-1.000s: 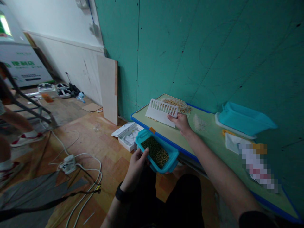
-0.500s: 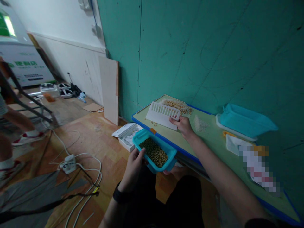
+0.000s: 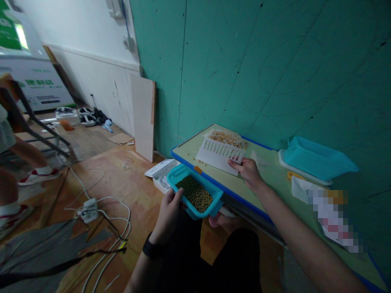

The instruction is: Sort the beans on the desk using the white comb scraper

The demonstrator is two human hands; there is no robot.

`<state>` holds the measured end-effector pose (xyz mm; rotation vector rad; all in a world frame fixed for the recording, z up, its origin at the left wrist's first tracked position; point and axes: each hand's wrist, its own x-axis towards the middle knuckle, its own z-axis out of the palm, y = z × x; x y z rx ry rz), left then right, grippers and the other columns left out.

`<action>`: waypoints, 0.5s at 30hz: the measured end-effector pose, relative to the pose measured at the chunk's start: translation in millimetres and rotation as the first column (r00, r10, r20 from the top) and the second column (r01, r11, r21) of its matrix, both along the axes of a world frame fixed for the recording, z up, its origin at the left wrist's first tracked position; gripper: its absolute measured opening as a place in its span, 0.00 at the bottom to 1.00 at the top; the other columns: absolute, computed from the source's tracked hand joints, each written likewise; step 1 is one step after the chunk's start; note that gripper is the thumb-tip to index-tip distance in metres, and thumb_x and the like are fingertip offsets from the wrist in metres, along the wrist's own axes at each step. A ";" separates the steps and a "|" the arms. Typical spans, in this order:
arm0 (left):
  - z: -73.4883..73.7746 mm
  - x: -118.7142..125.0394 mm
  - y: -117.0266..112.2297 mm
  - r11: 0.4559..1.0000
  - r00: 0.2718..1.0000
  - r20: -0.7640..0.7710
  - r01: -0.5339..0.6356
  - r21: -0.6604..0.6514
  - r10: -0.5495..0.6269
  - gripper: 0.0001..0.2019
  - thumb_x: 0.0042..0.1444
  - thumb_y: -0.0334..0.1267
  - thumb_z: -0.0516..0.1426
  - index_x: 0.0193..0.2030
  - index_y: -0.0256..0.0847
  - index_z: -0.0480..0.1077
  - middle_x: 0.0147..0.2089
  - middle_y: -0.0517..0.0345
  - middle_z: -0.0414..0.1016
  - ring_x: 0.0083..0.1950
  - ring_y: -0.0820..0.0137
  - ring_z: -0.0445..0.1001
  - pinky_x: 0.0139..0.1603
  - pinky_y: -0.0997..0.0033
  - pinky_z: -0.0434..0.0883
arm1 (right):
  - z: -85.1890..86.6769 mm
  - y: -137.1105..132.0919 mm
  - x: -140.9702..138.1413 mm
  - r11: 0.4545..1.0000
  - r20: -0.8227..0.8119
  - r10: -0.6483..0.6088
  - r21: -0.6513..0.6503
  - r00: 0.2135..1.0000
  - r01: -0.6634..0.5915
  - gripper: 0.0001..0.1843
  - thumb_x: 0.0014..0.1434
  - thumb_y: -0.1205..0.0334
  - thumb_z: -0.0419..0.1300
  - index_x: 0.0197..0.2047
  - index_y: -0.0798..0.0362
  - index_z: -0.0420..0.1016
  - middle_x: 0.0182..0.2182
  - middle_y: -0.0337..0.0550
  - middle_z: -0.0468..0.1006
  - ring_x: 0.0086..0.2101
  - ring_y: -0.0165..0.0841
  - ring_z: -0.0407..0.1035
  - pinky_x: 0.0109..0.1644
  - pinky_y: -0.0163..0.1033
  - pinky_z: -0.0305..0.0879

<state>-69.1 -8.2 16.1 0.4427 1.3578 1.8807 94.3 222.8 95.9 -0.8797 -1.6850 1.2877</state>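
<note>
My left hand [image 3: 170,206] grips the near left rim of a blue plastic container [image 3: 218,193], thumb over the edge. Green beans [image 3: 188,184] and yellowish beans [image 3: 200,199] lie inside it; the container is beside the table's blue edge, a little below the tabletop. In my right hand [image 3: 249,173] is a white slotted plastic plate [image 3: 214,159], pinched at its right end and held low over the table [image 3: 275,187]. Behind the plate spreads a pile of yellowish beans [image 3: 227,138]. A few loose beans [image 3: 203,162] lie near the plate's left side.
A second blue container [image 3: 317,158] stands on a white lid at the table's right, near a white scoop-like item [image 3: 301,189]. A whitish grain pile [image 3: 259,162] lies right of the plate. An open white box [image 3: 161,175] and cables [image 3: 128,211] are on the floor. A person's legs [image 3: 29,156] show left.
My right hand has moved the slotted plate to the right and slightly toward me. The container in my left hand has shifted slightly left. The view has tilted a little.
</note>
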 end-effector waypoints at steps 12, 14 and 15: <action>-0.4 -8.0 8.5 1.000 1.000 -0.001 -0.009 0.005 0.009 0.20 0.47 0.53 0.67 0.32 0.40 0.68 0.20 0.65 0.68 0.20 0.74 0.67 0.22 0.75 0.64 | 2.0 -36.8 20.5 0.998 0.050 -0.017 0.053 0.999 0.014 0.23 0.39 0.45 0.75 0.34 0.53 0.85 0.35 0.47 0.85 0.38 0.45 0.79 0.46 0.48 0.74; 1.1 -9.1 8.8 1.000 1.000 0.007 -0.012 -0.004 0.012 0.19 0.47 0.52 0.67 0.33 0.40 0.69 0.20 0.65 0.69 0.20 0.74 0.67 0.22 0.76 0.63 | 0.4 -50.5 21.1 0.996 0.069 -0.026 0.091 0.997 0.020 0.21 0.44 0.46 0.74 0.35 0.53 0.85 0.35 0.47 0.85 0.37 0.44 0.79 0.45 0.47 0.74; 2.3 -9.4 8.8 1.000 1.000 0.017 -0.012 -0.001 0.012 0.19 0.47 0.52 0.67 0.34 0.40 0.69 0.20 0.66 0.69 0.20 0.74 0.67 0.22 0.75 0.63 | -0.5 -56.9 21.0 0.994 0.076 -0.033 0.110 0.997 0.024 0.20 0.45 0.46 0.73 0.35 0.54 0.85 0.35 0.47 0.85 0.36 0.44 0.79 0.43 0.46 0.74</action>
